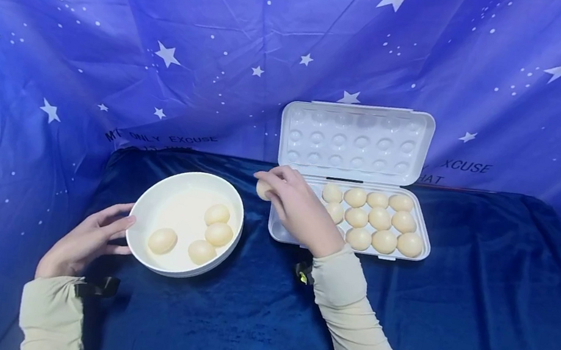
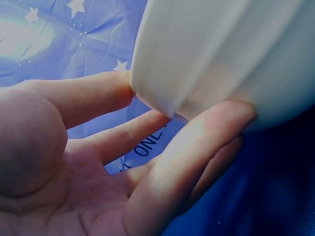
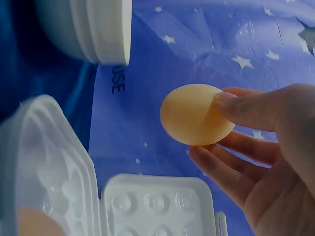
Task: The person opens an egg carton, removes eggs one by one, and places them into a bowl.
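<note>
My right hand (image 1: 303, 206) pinches an egg (image 3: 197, 114) between thumb and fingers, above the left end of an egg carton (image 1: 279, 233). The carton's lid (image 1: 355, 144) stands raised, and rows of eggs (image 1: 380, 218) fill its middle and right side; my hand hides part of the left side. To the left is a white bowl (image 1: 160, 195) with several eggs (image 1: 162, 240) inside. My left hand (image 1: 88, 239) holds the bowl by its left side, thumb at the rim and fingers against the outer wall (image 2: 231, 59).
Dark blue cloth (image 1: 232, 328) covers the table under the bowl and carton. A blue-purple curtain (image 1: 261, 23) printed with stars and lettering hangs behind and at both sides. A black strap (image 1: 97, 287) goes round the left wrist.
</note>
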The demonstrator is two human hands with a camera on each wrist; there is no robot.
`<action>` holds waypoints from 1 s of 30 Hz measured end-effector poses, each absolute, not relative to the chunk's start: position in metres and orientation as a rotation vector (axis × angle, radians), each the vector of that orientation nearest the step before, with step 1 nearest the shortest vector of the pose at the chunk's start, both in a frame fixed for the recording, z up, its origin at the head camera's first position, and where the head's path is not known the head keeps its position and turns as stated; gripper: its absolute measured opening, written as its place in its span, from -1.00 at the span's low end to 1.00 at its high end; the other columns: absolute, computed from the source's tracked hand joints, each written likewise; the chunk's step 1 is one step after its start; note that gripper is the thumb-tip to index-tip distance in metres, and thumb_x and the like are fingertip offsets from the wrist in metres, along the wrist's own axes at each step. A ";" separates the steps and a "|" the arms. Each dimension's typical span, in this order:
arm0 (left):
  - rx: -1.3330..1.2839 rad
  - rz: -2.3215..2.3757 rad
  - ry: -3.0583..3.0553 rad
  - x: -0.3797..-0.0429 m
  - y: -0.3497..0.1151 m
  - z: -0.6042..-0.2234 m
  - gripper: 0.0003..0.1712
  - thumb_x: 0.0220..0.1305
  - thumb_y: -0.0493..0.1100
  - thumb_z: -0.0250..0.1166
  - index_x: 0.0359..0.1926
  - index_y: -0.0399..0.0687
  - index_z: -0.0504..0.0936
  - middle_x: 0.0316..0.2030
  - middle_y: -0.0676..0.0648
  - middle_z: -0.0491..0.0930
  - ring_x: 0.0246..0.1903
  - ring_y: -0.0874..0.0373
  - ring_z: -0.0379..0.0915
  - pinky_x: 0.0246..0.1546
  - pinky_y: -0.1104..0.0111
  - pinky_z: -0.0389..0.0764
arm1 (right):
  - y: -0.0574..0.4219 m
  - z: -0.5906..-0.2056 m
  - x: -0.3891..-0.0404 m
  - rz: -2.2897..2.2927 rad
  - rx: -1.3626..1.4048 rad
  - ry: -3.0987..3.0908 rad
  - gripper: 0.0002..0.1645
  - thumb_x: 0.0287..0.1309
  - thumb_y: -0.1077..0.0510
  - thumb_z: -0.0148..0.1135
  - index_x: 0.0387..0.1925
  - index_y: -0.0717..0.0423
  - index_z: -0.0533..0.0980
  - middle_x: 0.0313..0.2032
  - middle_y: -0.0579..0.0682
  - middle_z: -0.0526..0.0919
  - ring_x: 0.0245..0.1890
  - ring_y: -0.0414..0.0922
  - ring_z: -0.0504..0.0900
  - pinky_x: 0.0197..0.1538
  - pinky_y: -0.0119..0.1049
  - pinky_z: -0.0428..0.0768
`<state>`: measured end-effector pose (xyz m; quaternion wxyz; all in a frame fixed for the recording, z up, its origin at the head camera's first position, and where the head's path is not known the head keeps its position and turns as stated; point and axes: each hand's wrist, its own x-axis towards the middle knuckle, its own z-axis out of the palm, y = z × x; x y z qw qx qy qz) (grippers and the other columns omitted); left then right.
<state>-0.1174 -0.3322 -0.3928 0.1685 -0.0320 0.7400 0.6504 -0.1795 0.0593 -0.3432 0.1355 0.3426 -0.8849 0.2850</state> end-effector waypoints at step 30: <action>-0.094 1.833 2.127 -0.120 -0.333 -0.391 -0.40 0.52 -0.10 0.11 0.41 -0.24 0.16 -0.15 0.21 0.63 -0.16 0.32 0.60 -0.16 0.25 0.72 | 0.006 -0.370 -0.166 0.628 1.308 -2.548 -0.64 0.35 0.31 0.16 0.14 0.13 0.55 0.11 0.05 0.59 0.16 -0.04 0.51 0.29 -0.27 0.46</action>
